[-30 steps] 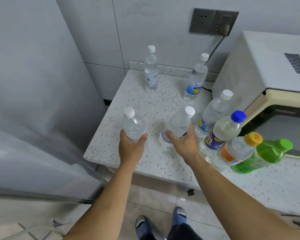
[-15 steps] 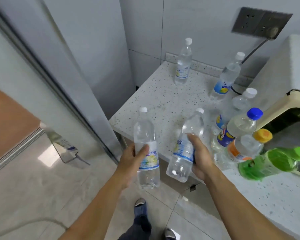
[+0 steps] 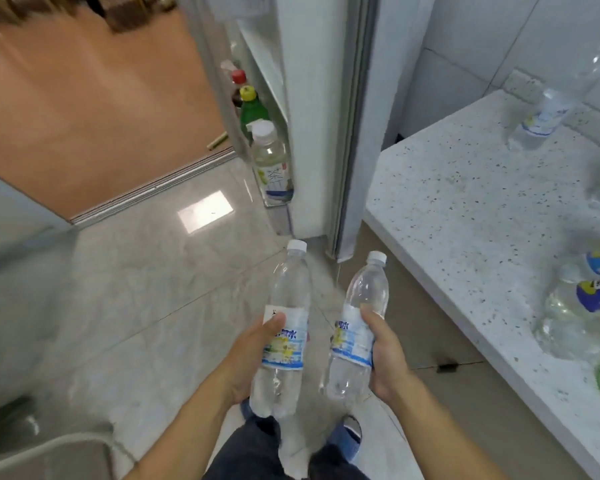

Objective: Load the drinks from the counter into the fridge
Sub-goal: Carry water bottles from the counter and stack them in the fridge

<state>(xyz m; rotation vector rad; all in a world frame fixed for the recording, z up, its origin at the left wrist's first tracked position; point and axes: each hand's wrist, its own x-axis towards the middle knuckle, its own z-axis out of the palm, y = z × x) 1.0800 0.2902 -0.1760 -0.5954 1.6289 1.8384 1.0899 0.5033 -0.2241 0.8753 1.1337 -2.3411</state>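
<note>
My left hand (image 3: 248, 362) grips a clear water bottle (image 3: 286, 299) with a white cap and blue-yellow label. My right hand (image 3: 387, 358) grips a second, similar water bottle (image 3: 361, 306). Both bottles are upright over the tiled floor, away from the counter (image 3: 465, 216). The fridge (image 3: 319, 116) stands ahead; its door shelf (image 3: 274, 199) holds several bottles, among them a pale one with a white cap (image 3: 271, 161) and a green one with a yellow cap (image 3: 252, 109). Several blurred drink bottles (image 3: 575, 306) stand on the counter at the right edge.
The white speckled counter juts out on the right, its corner close to the fridge side. One more water bottle (image 3: 541, 119) stands at the counter's back. A glossy tiled floor (image 3: 136, 289) spreads left, with a sliding-door track (image 3: 153, 188) and an orange-brown floor beyond.
Both hands lifted their bottles off the counter and carried them left. The view swung left from the counter towards the fridge's door shelf.
</note>
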